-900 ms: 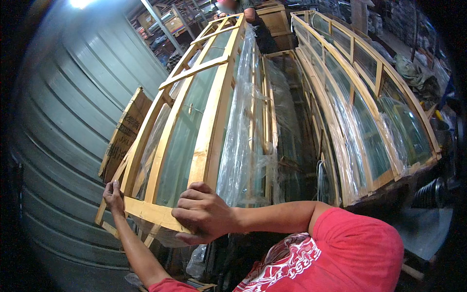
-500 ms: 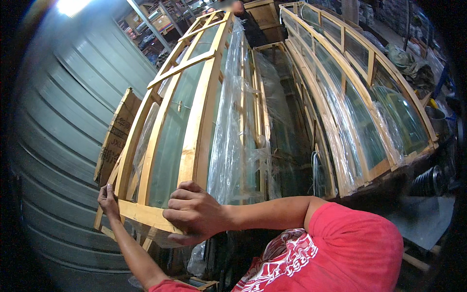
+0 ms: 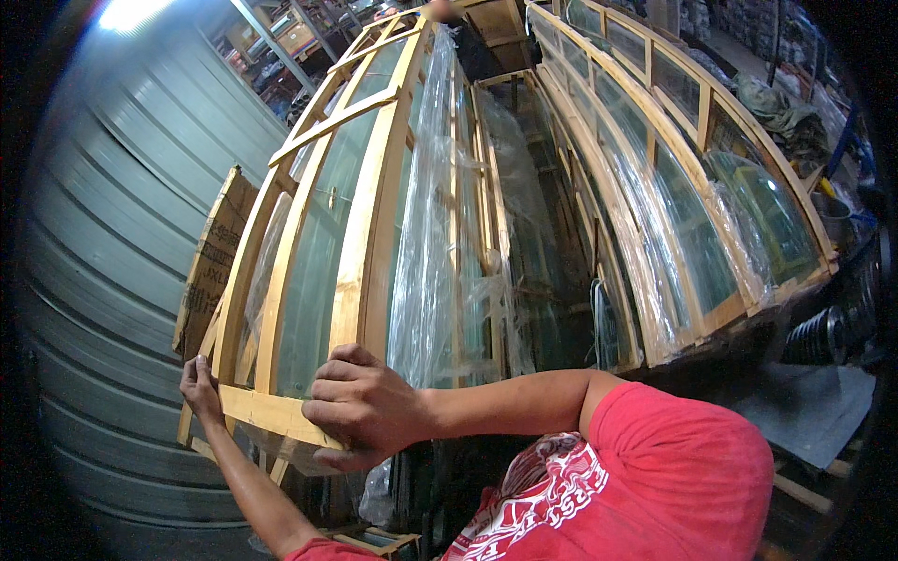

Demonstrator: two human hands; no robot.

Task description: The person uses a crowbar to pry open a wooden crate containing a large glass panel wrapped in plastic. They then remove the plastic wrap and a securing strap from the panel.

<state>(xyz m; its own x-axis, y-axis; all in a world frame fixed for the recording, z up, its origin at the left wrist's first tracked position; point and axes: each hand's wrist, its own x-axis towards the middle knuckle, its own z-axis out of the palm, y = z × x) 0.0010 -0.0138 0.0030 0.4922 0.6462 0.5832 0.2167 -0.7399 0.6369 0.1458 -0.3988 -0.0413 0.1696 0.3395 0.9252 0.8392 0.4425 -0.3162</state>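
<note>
A long wooden crate frame (image 3: 365, 252) with greenish glass panels (image 3: 318, 271) inside stretches away in front of me. My right hand (image 3: 360, 404) is wrapped over its near right corner, with the fingers curled around the wood. At the near left corner my left hand (image 3: 199, 385) grips the frame, thumb up. Between my hands runs a short wooden end board (image 3: 267, 411). Clear plastic film (image 3: 426, 252) hangs down the crate's right side. The undersides of both grips are hidden.
Another wooden crate (image 3: 687, 215) of glass, partly wrapped in film, stands to the right. A corrugated metal wall (image 3: 112, 280) runs along the left, with a cardboard sheet (image 3: 220, 248) before it. At the far end a person (image 3: 463, 42) stands by the crate.
The crate frame and both my hands have shifted slightly left in the view. Both hands keep their hold on its near end.
</note>
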